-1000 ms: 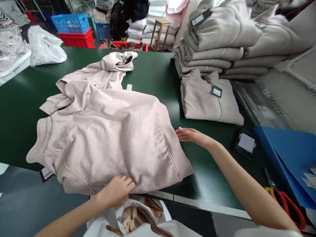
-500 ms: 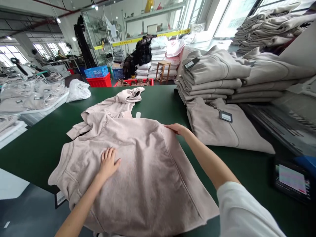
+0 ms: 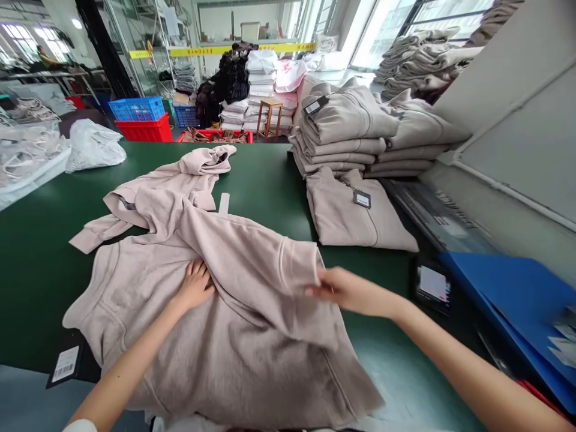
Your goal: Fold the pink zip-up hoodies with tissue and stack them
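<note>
Your left hand (image 3: 195, 287) lies flat on the middle of the hoodie (image 3: 252, 354), fingers spread, pinning the cloth so it cannot slide on the bench (image 3: 270, 174). Your right hand (image 3: 348, 292) pinches the raised side fold, probably between thumb and fingers, though cloth hides the grip, and holds it off the body. The hoodie lies at the near edge, hem hanging over, hood toward the far side. A folded stack (image 3: 342, 129) sits by the right edge.

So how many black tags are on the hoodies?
3: one tag by the spread hoodie, near left; one on the folded hoodie beside it; one atop the stack. More may be hidden.
</note>
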Demonstrator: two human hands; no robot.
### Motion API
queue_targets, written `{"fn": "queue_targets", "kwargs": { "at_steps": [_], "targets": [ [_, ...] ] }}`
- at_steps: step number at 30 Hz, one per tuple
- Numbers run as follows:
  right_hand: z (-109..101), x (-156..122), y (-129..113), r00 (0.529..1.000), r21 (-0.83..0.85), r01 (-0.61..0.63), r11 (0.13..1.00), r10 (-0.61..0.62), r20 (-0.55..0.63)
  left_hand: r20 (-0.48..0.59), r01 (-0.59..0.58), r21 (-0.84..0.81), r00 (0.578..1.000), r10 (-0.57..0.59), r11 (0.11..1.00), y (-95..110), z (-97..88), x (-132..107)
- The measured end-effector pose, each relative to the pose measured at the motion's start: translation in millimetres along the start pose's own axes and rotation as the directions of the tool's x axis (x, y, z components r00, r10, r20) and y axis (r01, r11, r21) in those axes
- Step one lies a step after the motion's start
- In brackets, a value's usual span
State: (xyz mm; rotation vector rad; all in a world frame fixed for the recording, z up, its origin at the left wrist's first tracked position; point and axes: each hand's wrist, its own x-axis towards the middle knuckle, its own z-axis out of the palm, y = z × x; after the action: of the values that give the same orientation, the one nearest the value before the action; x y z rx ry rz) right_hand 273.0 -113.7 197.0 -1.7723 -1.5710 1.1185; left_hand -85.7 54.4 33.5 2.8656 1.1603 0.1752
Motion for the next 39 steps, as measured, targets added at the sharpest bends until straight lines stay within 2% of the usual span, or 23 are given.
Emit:
{"fn": "queue_targets", "kwargs": {
  "at_steps": [1,2,3,4,5,7,8,9,10,11,13,15,17,19,21,24,26,28,33,36,39],
  "targets": [
    [9.2,-6.9,10.0,0.973,-0.103,-0.069,0.992,0.090,0.214,0.006,0.002,-0.020,1.000,-0.002,1.000,-2.4,-2.3,2.0],
    [14.7,-11.1,19.1,0.915,-0.221,-0.090,0.971,0.168,0.367,0.005,0.017,-0.054,1.000,-0.016,0.998,-5.3,-5.9,3.7],
    [16.9,-12.6,26.1,0.869,-0.325,-0.082,0.942,0.227,0.439,-0.012,0.048,-0.101,0.999,-0.050,0.994,-8.1,-10.6,5.3],
    [16.6,-11.7,30.1,0.873,-0.398,-0.071,0.915,0.250,0.419,-0.051,0.091,-0.155,0.994,-0.099,0.984,-10.0,-16.5,6.9],
    [15.2,-8.5,30.5,0.911,-0.442,-0.050,0.896,0.223,0.348,-0.112,0.135,-0.206,0.981,-0.160,0.969,-10.3,-23.1,8.5],
    [15.1,4.0,21.3,0.992,-0.466,0.019,0.884,0.041,0.118,-0.273,0.181,-0.278,0.927,-0.258,0.943,-3.8,-36.6,12.5],
    [18.8,13.0,13.0,0.997,-0.466,0.069,0.882,-0.080,-0.004,-0.341,0.167,-0.292,0.902,-0.265,0.942,3.3,-42.2,15.1],
    [25.9,23.5,3.7,0.976,-0.470,0.129,0.873,-0.197,-0.097,-0.379,0.132,-0.290,0.894,-0.240,0.948,12.7,-46.1,18.0],
    [36.2,35.1,-5.0,0.944,-0.479,0.198,0.855,-0.299,-0.143,-0.382,0.085,-0.278,0.904,-0.191,0.957,23.6,-47.8,21.3],
    [48.8,47.6,-11.9,0.916,-0.497,0.266,0.826,-0.377,-0.136,-0.358,0.038,-0.263,0.924,-0.134,0.964,34.9,-47.0,24.7],
    [75.4,73.7,-15.6,0.889,-0.558,0.362,0.747,-0.456,-0.033,-0.272,-0.023,-0.224,0.961,-0.040,0.974,54.6,-37.6,30.7],
    [93.7,99.0,-1.8,0.909,-0.645,0.339,0.685,-0.416,0.035,-0.180,0.011,-0.182,0.983,-0.044,0.983,64.8,-21.0,33.1],
    [96.7,120.6,28.0,0.947,-0.703,0.234,0.672,-0.322,0.009,-0.112,0.090,-0.161,0.988,-0.108,0.983,64.1,-3.5,30.1],
    [86.9,135.4,65.6,0.962,-0.676,0.184,0.714,-0.273,-0.027,-0.096,0.137,-0.166,0.983,-0.154,0.977,56.6,9.2,23.0],
    [73.1,141.8,99.3,0.957,-0.598,0.184,0.780,-0.280,-0.071,-0.121,0.127,-0.186,0.981,-0.151,0.974,48.4,15.1,15.7],
    [62.7,139.6,123.1,0.948,-0.546,0.167,0.821,-0.286,-0.140,-0.162,0.097,-0.219,0.978,-0.134,0.971,42.0,15.1,9.9],
    [66.0,136.5,118.9,0.952,-0.588,0.149,0.795,-0.277,-0.133,-0.180,0.093,-0.234,0.974,-0.137,0.968,41.8,13.6,9.5],
    [74.1,136.3,104.9,0.948,-0.649,0.151,0.746,-0.296,-0.119,-0.191,0.092,-0.242,0.972,-0.140,0.966,42.9,12.7,10.1],
    [93.4,153.0,70.3,0.938,-0.723,0.216,0.656,-0.345,-0.032,-0.189,0.089,-0.257,0.972,-0.140,0.962,44.1,12.7,10.0],
    [100.3,164.7,64.2,0.952,-0.744,0.205,0.636,-0.306,0.001,-0.180,0.098,-0.262,0.972,-0.148,0.960,44.3,12.3,9.5],
    [106.1,170.0,64.6,0.957,-0.749,0.170,0.640,-0.290,-0.030,-0.177,0.105,-0.266,0.972,-0.155,0.958,44.7,12.0,9.6]
  ]
}}
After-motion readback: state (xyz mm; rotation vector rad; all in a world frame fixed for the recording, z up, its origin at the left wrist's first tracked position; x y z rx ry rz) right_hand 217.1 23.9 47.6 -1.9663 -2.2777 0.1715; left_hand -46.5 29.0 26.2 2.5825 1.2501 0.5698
